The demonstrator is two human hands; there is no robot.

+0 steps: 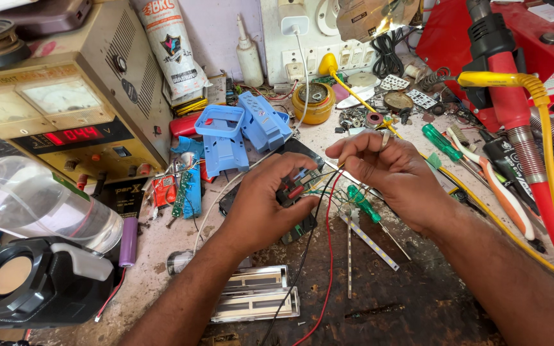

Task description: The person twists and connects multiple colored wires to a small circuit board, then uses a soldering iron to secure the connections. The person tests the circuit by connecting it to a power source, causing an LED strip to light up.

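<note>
At the middle of the cluttered workbench point(161, 250), seen from the head camera, two hands meet over one small circuit board point(297, 189); the left hand point(265, 211) closes round that board from below, fingers curled on its dark body; the right hand point(389, 170), just right of the board, pinches thin wires point(328, 186) between thumb and fingertips, a ring on one finger; one red lead point(328, 256) and one black lead point(299, 269) trail from the board toward the near edge. Right of the board lie two green-handled screwdrivers point(361, 204), one close, one farther right point(440, 142); below the board lie two white LED strips point(368, 240) and one silver reflector tray point(258, 295). Left of the board sit three blue plastic casing pieces point(222, 138), one green circuit strip point(179, 192) and one purple cylindrical cell point(128, 242); far left stands one beige power supply point(72, 96) with a red digit display and one pale meter window. Behind the board stand one round yellow tin point(313, 102), one white squeeze bottle point(249, 57), and one tall white pouch point(171, 51) printed in red and dark blue; a white socket panel point(302, 38) hangs on the wall; far right, one red hot-air gun point(504, 96) with a yellow cable point(546, 147).
</note>
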